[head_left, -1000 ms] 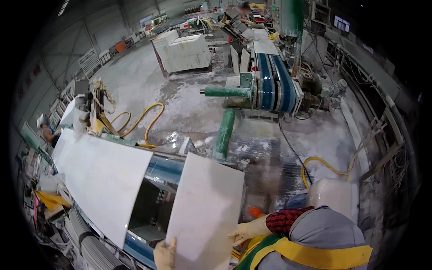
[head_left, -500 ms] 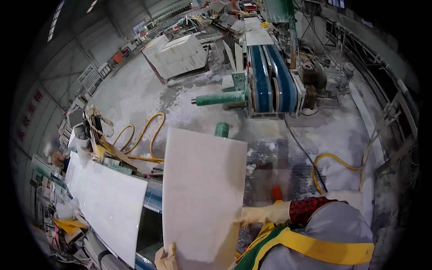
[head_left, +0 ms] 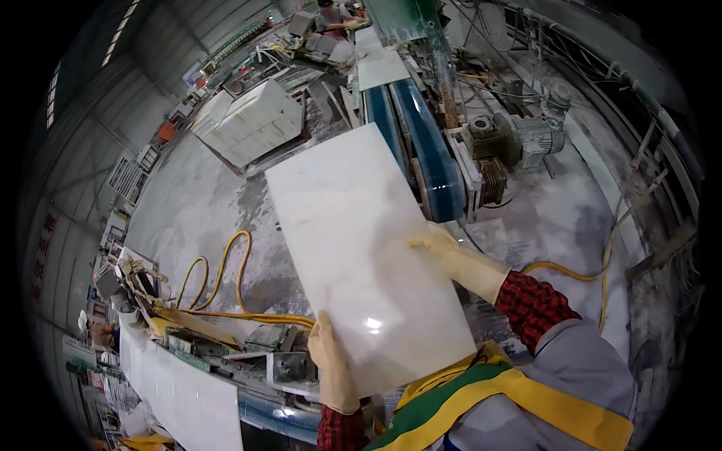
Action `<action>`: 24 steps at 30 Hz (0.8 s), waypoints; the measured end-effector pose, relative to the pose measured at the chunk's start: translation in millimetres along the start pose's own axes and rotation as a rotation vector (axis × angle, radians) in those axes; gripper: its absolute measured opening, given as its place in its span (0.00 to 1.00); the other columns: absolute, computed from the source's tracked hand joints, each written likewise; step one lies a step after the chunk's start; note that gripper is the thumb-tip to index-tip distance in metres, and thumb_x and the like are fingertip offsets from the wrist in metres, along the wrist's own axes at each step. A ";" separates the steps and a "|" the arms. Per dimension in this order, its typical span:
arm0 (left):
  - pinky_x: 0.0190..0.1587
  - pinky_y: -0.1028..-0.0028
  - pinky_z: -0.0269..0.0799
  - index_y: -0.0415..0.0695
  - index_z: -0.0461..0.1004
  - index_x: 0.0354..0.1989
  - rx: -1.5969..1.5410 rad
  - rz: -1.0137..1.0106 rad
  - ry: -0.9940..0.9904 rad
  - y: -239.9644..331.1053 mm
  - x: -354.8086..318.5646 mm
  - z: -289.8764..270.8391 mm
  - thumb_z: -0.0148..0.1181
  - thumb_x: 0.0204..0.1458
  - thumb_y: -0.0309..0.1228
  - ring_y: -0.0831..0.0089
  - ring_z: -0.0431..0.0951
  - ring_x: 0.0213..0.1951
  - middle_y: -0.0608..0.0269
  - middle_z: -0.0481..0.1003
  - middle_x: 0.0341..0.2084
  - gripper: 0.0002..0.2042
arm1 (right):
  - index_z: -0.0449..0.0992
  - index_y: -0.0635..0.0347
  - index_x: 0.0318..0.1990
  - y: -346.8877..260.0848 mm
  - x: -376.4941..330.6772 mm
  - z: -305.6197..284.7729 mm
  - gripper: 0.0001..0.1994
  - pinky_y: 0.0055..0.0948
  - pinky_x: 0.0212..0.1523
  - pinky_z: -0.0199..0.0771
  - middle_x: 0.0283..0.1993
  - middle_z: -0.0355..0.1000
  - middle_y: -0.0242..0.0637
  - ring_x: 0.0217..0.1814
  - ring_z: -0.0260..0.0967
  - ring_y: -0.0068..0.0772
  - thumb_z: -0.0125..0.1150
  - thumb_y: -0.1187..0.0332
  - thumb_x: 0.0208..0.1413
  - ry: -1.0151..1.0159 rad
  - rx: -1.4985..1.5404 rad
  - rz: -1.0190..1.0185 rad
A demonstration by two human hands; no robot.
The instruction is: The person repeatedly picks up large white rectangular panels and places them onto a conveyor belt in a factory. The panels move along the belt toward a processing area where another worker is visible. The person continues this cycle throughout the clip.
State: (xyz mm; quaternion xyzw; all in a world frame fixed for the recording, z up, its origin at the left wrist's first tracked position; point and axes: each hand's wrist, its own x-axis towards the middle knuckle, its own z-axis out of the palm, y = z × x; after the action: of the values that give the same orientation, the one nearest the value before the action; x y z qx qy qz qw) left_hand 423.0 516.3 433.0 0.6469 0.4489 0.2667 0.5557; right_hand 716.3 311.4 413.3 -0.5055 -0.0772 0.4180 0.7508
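Note:
A white rectangular stone slab [head_left: 361, 233] with a glossy face is held up before me, tilted, its far end reaching over the near end of a blue belt conveyor. My left hand [head_left: 331, 368], in a cream glove, grips its left edge low down, thumb on the face. On the right edge, about midway, my right hand [head_left: 447, 252], also gloved, clasps the slab with fingers lying over the face. The fingers behind the slab are hidden. Red-and-black checked sleeves cover both forearms.
Two blue belts [head_left: 425, 143] run away ahead, carrying another white slab [head_left: 382, 70]. A motor [head_left: 530, 135] stands to their right. At lower left lies a large white slab [head_left: 184, 383]. Yellow hoses [head_left: 244, 274] cross the wet floor; a pale block stack [head_left: 256, 116] stands beyond. People work far off.
The slab has turned, its far end swinging toward the conveyor, and it is now away from the left-hand line. My left hand has come up into fuller view. My view has shifted too.

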 end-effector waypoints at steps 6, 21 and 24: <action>0.50 0.64 0.80 0.35 0.86 0.61 0.092 -0.140 -0.204 -26.9 53.7 93.9 0.58 0.73 0.58 0.65 0.86 0.44 0.52 0.89 0.48 0.33 | 0.78 0.58 0.70 3.2 -11.4 -119.3 0.33 0.52 0.77 0.65 0.70 0.78 0.49 0.74 0.70 0.59 0.63 0.76 0.52 -0.003 -1.067 -0.839; 0.50 0.63 0.79 0.35 0.83 0.62 0.065 -0.160 -0.585 0.4 239.8 246.0 0.51 0.76 0.52 0.64 0.84 0.47 0.55 0.86 0.50 0.30 | 0.77 0.53 0.73 -119.5 101.5 -105.7 0.30 0.44 0.79 0.69 0.72 0.76 0.50 0.76 0.71 0.56 0.57 0.84 0.65 0.152 -1.215 -0.463; 0.48 0.65 0.79 0.35 0.82 0.61 0.029 -0.140 -0.671 4.5 265.8 263.6 0.53 0.76 0.52 0.67 0.83 0.46 0.57 0.85 0.50 0.28 | 0.77 0.58 0.72 -100.6 116.4 -133.7 0.28 0.45 0.76 0.73 0.66 0.80 0.53 0.70 0.77 0.58 0.58 0.83 0.65 0.368 -1.382 -0.498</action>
State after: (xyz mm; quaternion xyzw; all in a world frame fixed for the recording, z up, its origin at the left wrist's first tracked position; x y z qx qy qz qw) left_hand 767.7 623.1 333.1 0.6741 0.2882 -0.0061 0.6800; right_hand 917.9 286.6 396.7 -0.8903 -0.3073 0.0013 0.3360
